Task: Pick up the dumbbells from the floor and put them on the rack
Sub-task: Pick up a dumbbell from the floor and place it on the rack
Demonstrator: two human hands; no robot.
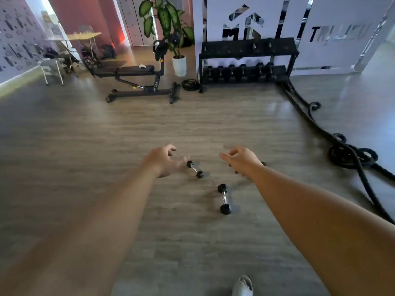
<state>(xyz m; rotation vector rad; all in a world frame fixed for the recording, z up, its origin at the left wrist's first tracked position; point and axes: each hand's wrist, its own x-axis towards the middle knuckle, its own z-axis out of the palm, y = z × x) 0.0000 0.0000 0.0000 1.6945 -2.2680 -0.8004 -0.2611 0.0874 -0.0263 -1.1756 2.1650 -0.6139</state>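
Note:
Two small black hex dumbbells with chrome handles lie on the wood floor: one [195,169] just right of my left hand [164,161], another [223,199] nearer to me between my arms. A third dark dumbbell [263,163] is mostly hidden under my right hand [241,160]. Both hands reach out over the floor with fingers apart and curled, holding nothing. The black dumbbell rack [248,60] stands against the far wall with several dumbbells on its lower shelf.
An adjustable bench [136,82] stands at the far left of the rack. Next to it are a potted plant [179,65] and a weight plate [189,84]. A thick black battle rope [350,155] runs and coils along the right. My shoe [242,286] shows at the bottom.

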